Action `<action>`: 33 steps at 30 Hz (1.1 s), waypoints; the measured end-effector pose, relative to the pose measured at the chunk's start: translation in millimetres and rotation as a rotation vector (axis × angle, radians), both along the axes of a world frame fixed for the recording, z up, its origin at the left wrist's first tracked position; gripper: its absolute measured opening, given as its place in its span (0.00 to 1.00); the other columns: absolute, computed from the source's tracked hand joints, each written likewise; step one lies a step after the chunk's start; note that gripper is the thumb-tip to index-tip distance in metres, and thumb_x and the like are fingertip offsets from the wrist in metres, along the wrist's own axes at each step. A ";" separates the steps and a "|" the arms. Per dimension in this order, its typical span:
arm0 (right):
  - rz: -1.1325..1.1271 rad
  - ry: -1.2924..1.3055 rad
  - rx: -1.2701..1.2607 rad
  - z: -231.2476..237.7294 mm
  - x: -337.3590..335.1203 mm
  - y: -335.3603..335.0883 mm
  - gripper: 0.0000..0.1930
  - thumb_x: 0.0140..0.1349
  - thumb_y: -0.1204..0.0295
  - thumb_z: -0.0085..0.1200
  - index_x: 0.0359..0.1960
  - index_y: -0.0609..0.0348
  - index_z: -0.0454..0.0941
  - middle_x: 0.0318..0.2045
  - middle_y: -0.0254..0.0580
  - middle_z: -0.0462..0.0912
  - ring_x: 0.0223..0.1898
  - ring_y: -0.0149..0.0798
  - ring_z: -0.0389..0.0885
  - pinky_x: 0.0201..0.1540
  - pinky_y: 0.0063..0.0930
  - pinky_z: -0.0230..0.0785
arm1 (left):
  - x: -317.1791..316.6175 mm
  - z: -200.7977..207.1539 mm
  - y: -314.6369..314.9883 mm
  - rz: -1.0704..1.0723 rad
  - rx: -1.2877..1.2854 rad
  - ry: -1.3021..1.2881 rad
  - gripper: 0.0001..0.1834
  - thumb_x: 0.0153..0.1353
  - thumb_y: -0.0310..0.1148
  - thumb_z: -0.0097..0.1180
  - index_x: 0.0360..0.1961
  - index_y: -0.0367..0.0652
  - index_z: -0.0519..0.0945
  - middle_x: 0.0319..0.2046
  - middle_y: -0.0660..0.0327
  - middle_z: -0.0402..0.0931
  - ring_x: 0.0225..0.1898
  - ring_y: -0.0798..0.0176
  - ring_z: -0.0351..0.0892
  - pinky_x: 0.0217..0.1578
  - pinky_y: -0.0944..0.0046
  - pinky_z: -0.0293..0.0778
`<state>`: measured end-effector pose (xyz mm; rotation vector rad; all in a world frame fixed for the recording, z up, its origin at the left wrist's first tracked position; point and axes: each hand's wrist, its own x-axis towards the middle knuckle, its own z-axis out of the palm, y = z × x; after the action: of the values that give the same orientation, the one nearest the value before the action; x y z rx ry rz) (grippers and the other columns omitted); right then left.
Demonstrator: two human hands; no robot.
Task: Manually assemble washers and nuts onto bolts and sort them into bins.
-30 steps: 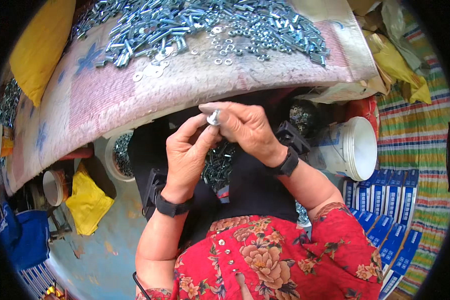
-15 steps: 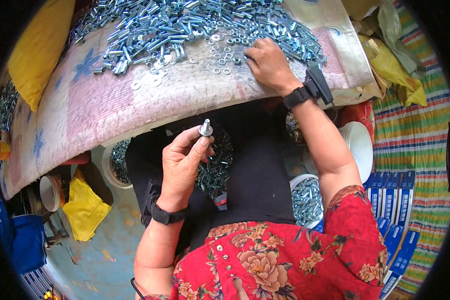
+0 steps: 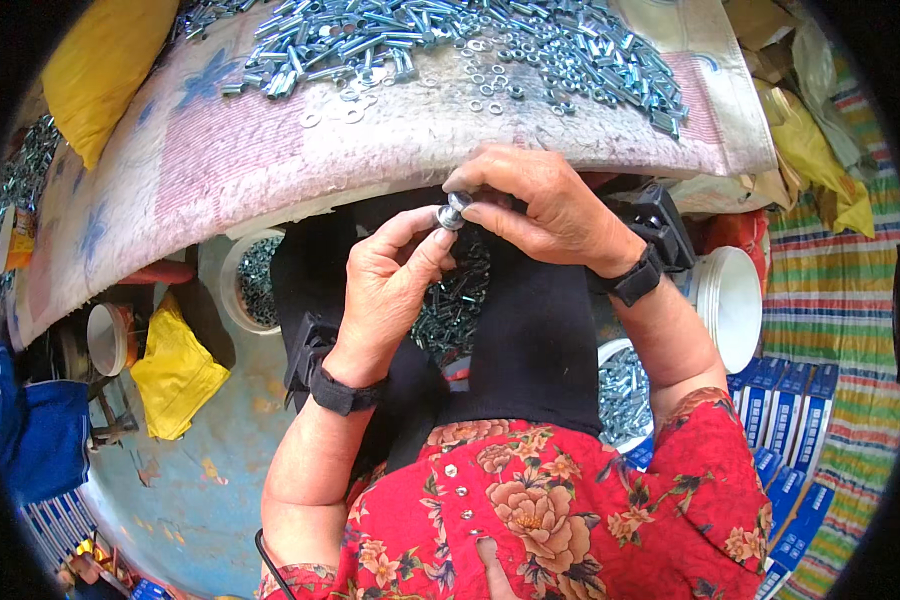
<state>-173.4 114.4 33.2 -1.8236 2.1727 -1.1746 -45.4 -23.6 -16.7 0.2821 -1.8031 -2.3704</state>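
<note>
Pinched upright between the thumb and fingers of my left hand (image 3: pixel 385 275) is a silver bolt, its lower part hidden by the fingers. A round flat washer (image 3: pixel 448 217) sits around the bolt just above them. The thumb and forefinger of my right hand (image 3: pixel 550 205) close on a small hex nut (image 3: pixel 459 200) at the bolt's top end, touching it. How far the nut is on the thread I cannot tell. Both hands are over my lap, just off the near edge of the cloth-covered table (image 3: pixel 300 160).
A heap of metal sleeves (image 3: pixel 370 35), with loose nuts (image 3: pixel 515 75) and flat washers (image 3: pixel 353 115), covers the table's far part. Below stand a tub of bolts (image 3: pixel 625 400) at right and another tub (image 3: pixel 235 290) at left. Blue boxes (image 3: pixel 780 410) are stacked at right.
My right hand has left the nuts on the table and come down to the bolt with a nut. My left hand has moved up and right with the bolt and washer.
</note>
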 end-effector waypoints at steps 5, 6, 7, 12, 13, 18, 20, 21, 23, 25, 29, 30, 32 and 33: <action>0.000 0.069 -0.029 4.6 5.8 -3.7 0.09 0.49 0.78 0.57 0.33 0.62 0.74 0.26 0.42 0.76 0.27 0.42 0.75 0.29 0.29 0.66 | 2.2 -1.9 0.6 0.063 -0.127 0.080 0.12 0.59 0.28 0.54 0.44 0.37 0.76 0.31 0.65 0.77 0.28 0.76 0.72 0.29 0.76 0.68; -0.034 0.104 0.014 8.4 7.8 -4.5 0.08 0.49 0.73 0.56 0.29 0.61 0.72 0.25 0.44 0.75 0.27 0.45 0.75 0.28 0.32 0.66 | 2.2 -1.4 0.3 0.064 -0.129 0.082 0.12 0.59 0.28 0.54 0.44 0.37 0.76 0.31 0.65 0.77 0.28 0.76 0.72 0.29 0.76 0.68; -0.070 0.138 0.058 10.5 9.7 -4.3 0.09 0.50 0.69 0.56 0.26 0.61 0.71 0.24 0.46 0.74 0.27 0.47 0.75 0.28 0.34 0.66 | 2.3 -0.9 0.6 0.070 -0.178 0.097 0.12 0.59 0.27 0.54 0.44 0.37 0.76 0.30 0.66 0.76 0.28 0.77 0.72 0.29 0.77 0.68; -0.178 0.256 0.033 4.5 16.5 -11.8 0.15 0.50 0.62 0.56 0.17 0.58 0.67 0.18 0.46 0.72 0.22 0.47 0.74 0.22 0.37 0.62 | 4.7 1.1 4.2 0.109 -0.261 0.151 0.10 0.59 0.25 0.53 0.42 0.37 0.77 0.27 0.69 0.72 0.26 0.78 0.69 0.27 0.78 0.66; -0.205 0.239 0.035 2.7 18.0 -12.9 0.17 0.50 0.60 0.55 0.14 0.57 0.66 0.15 0.46 0.71 0.20 0.47 0.73 0.21 0.37 0.61 | 5.6 1.3 4.8 0.119 -0.264 0.157 0.10 0.59 0.25 0.53 0.42 0.36 0.77 0.27 0.68 0.72 0.25 0.78 0.69 0.26 0.78 0.66; -0.171 0.186 0.080 4.2 23.6 -12.8 0.14 0.52 0.65 0.55 0.16 0.59 0.68 0.16 0.47 0.72 0.20 0.47 0.73 0.22 0.37 0.61 | 13.8 -3.8 1.7 0.110 -0.283 0.112 0.12 0.58 0.26 0.54 0.43 0.36 0.77 0.28 0.66 0.75 0.26 0.77 0.72 0.26 0.77 0.68; -0.021 0.098 -0.018 7.3 22.8 -12.6 0.06 0.50 0.77 0.55 0.25 0.63 0.70 0.23 0.46 0.72 0.25 0.47 0.72 0.26 0.34 0.63 | 15.6 -3.5 -1.2 0.114 -0.265 0.103 0.12 0.58 0.27 0.54 0.43 0.37 0.77 0.29 0.65 0.76 0.26 0.77 0.72 0.26 0.77 0.68; -0.016 0.098 -0.025 9.4 20.8 -11.4 0.06 0.50 0.77 0.55 0.25 0.63 0.70 0.23 0.46 0.72 0.25 0.47 0.72 0.26 0.34 0.63 | 16.1 -3.1 -3.2 0.074 -0.205 0.085 0.12 0.58 0.27 0.54 0.44 0.37 0.77 0.29 0.65 0.77 0.26 0.77 0.72 0.26 0.77 0.68; 0.141 -0.013 0.050 16.4 16.0 -7.6 0.09 0.50 0.81 0.53 0.34 0.64 0.72 0.30 0.46 0.74 0.32 0.47 0.74 0.32 0.32 0.66 | 15.8 0.1 -6.7 0.037 -0.148 0.071 0.12 0.58 0.27 0.54 0.44 0.38 0.77 0.30 0.65 0.78 0.26 0.77 0.72 0.26 0.77 0.68; 0.152 -0.014 0.042 22.0 15.0 -6.8 0.08 0.52 0.77 0.52 0.35 0.62 0.72 0.28 0.45 0.74 0.33 0.49 0.75 0.35 0.34 0.67 | 15.6 5.5 -11.2 -0.063 -0.032 0.070 0.12 0.58 0.27 0.54 0.44 0.38 0.77 0.30 0.65 0.78 0.26 0.76 0.73 0.26 0.77 0.68; 0.116 0.060 0.090 22.2 16.4 -5.9 0.07 0.51 0.74 0.53 0.30 0.62 0.70 0.25 0.46 0.74 0.30 0.48 0.76 0.33 0.35 0.67 | 14.5 6.0 -13.1 -0.065 -0.093 0.098 0.12 0.58 0.27 0.54 0.43 0.38 0.77 0.28 0.65 0.76 0.26 0.76 0.73 0.26 0.77 0.69; 0.052 0.156 0.141 22.0 19.2 -5.8 0.08 0.51 0.71 0.54 0.28 0.61 0.69 0.25 0.46 0.75 0.29 0.48 0.76 0.30 0.36 0.67 | 14.7 6.3 -12.3 -0.064 -0.096 0.099 0.12 0.58 0.27 0.54 0.43 0.38 0.77 0.28 0.65 0.76 0.26 0.76 0.73 0.26 0.77 0.69; -0.092 0.278 0.133 16.4 22.2 -7.2 0.13 0.50 0.65 0.56 0.18 0.58 0.66 0.18 0.46 0.74 0.22 0.47 0.75 0.22 0.37 0.64 | 13.9 7.2 -9.7 -0.013 -0.249 0.135 0.11 0.58 0.26 0.54 0.42 0.36 0.78 0.28 0.64 0.75 0.26 0.75 0.73 0.25 0.77 0.69; -0.095 0.279 0.133 14.0 24.5 -8.0 0.13 0.50 0.65 0.56 0.18 0.58 0.66 0.18 0.46 0.74 0.22 0.47 0.75 0.22 0.37 0.64 | 13.5 6.2 -8.8 -0.015 -0.250 0.136 0.11 0.58 0.26 0.54 0.42 0.36 0.78 0.28 0.64 0.75 0.26 0.75 0.73 0.25 0.77 0.69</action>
<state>-148.9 106.4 47.2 -1.9472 2.4416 -0.8061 -31.9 -32.5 -10.6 0.0742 -2.0122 -2.0865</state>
